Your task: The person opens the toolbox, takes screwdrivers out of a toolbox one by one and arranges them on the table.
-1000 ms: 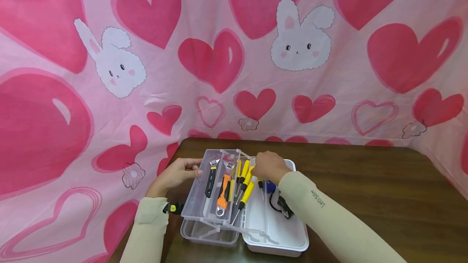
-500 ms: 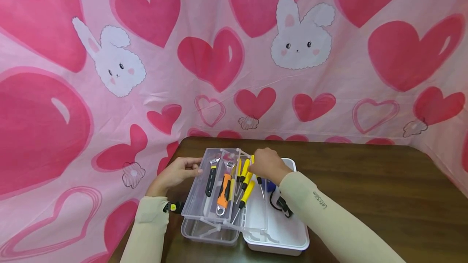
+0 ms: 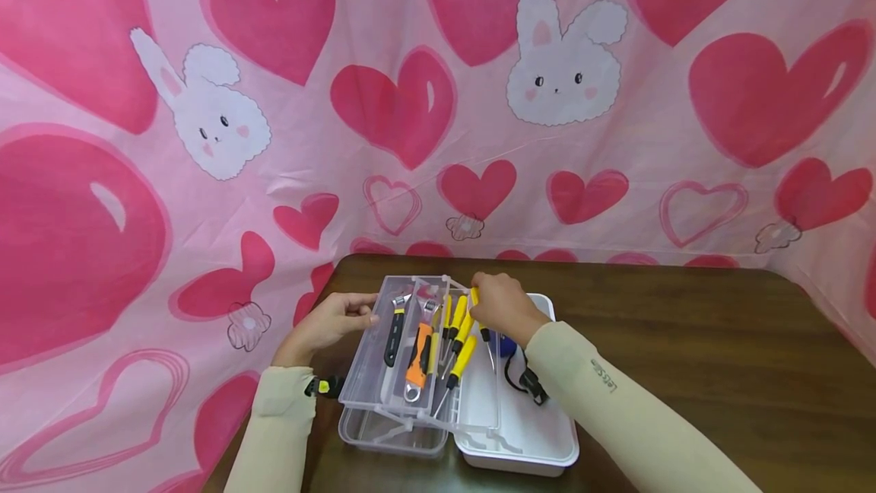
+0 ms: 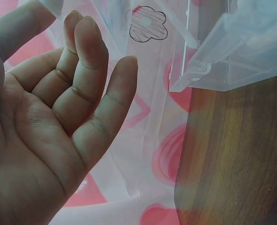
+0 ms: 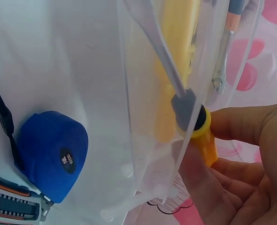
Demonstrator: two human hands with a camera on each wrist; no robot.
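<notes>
My right hand (image 3: 505, 303) holds a yellow-and-black screwdriver (image 5: 206, 143) by its handle, shaft slanting beside the clear wall of the raised tray in the right wrist view. Several other yellow screwdrivers (image 3: 462, 362) lie in the tray's right section. My left hand (image 3: 335, 323) is at the left edge of the clear tray (image 3: 366, 379), fingertips against it; in the left wrist view its other fingers (image 4: 117, 101) are loosely bent and hold nothing. The tray also bears a black-handled adjustable wrench (image 3: 394, 337) and an orange-handled wrench (image 3: 419, 356).
A white box bottom (image 3: 527, 440) sits right of the clear lower box (image 3: 393, 440) on the dark wooden table (image 3: 684, 364). Inside the white part are a blue tape measure (image 5: 54, 154) and a dark tool with a toothed strip (image 5: 11, 201). A heart-patterned cloth (image 3: 397, 120) hangs behind.
My right hand has shifted a little, and more of the screwdriver's yellow handle shows beside it. The left hand stays at the tray's edge. The head view has tilted slightly.
</notes>
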